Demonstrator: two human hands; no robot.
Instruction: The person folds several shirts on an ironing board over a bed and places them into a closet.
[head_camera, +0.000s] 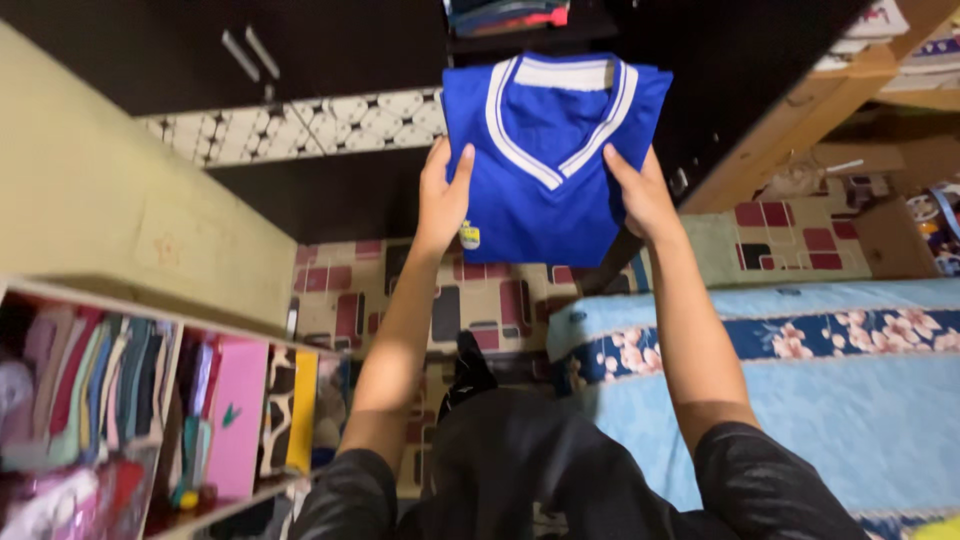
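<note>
From the head camera, we held a folded blue shirt (545, 160) out in front of us, in the upper middle of the frame. Its white-trimmed collar pointed away from us, and a small badge showed at its lower left corner.

Our left hand (443, 195) gripped the shirt's left edge, with the thumb lying on the front and the other fingers hidden behind the cloth. Our right hand (640, 195) gripped the right edge the same way, thumb on top and pointing toward the collar. Both hands were clamped on the shirt, one at each side, with our bare forearms running down to black sleeves at the bottom of the frame.

Behind the shirt, at the top of the frame, stood a dark cabinet (330, 40) with a stack of folded clothes (508, 15) on a shelf in it.

At lower left, a shelf (110, 400) held rows of folded clothes on edge. At lower right lay a bed (840, 390) with a pale blue flowered cover. Between them the floor (480, 295) showed a red and cream square pattern.
</note>
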